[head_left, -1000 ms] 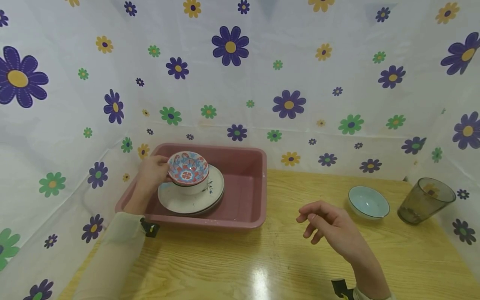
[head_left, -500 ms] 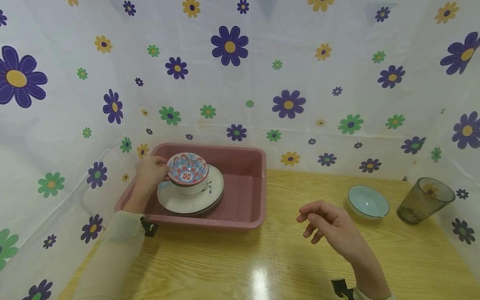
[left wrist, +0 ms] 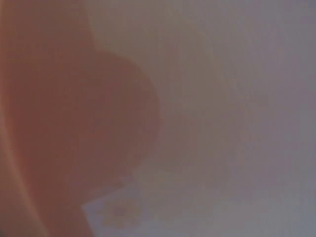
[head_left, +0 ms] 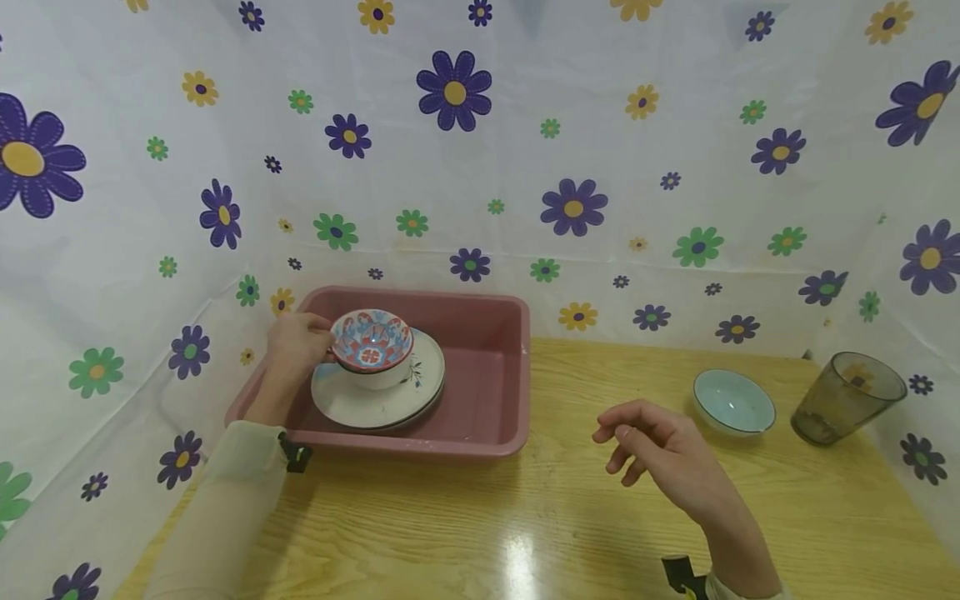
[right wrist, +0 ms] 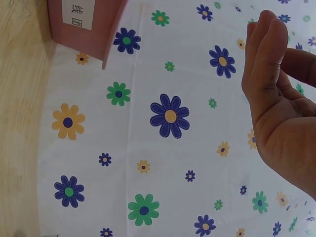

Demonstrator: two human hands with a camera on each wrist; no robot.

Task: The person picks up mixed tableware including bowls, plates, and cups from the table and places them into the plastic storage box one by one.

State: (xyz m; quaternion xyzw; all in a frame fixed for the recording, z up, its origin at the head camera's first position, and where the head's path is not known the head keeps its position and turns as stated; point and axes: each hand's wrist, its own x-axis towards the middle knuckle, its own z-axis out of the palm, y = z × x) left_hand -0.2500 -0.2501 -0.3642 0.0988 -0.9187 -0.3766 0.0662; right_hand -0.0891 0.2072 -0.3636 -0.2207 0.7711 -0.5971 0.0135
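In the head view, my left hand point(head_left: 294, 348) pinches the left rim of a red, blue and white patterned bowl point(head_left: 372, 342). Under that bowl is a white bowl point(head_left: 382, 378), mostly hidden, on stacked pale plates point(head_left: 348, 408) inside a pink plastic basin point(head_left: 483, 392). Whether the patterned bowl rests fully on the white one cannot be told. My right hand point(head_left: 663, 450) hovers over the table with fingers loosely bent and nothing in them; the right wrist view shows it too. Nearest to it is a light blue bowl point(head_left: 733, 402). The left wrist view is too blurred to read.
A tinted glass tumbler point(head_left: 847, 398) stands right of the light blue bowl, on the wooden table point(head_left: 420, 525). A white sheet point(head_left: 510, 158) printed with flowers encloses the back and sides. The basin carries a paper label point(right wrist: 79, 12).
The patterned bowl has sunk very slightly towards the white bowl, with my left hand still on its rim. My right hand has stayed in place. The head view has shifted a little.
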